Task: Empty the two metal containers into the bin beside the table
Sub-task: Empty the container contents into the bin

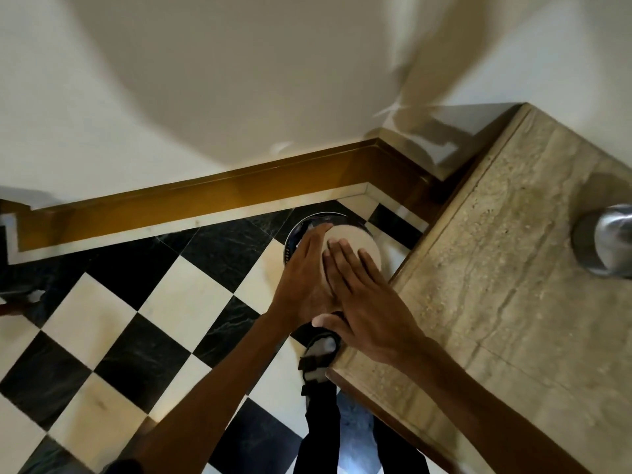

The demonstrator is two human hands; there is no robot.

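Holding an inverted metal container [355, 244] over the bin [307, 227] on the checkered floor [113, 323], the left hand [304, 278] wraps its side, fingers extended. The right hand [362, 295] lies flat and open against it. Its base faces upward, long axis near vertical. A second metal container [612, 241] stands on the table [506, 285].
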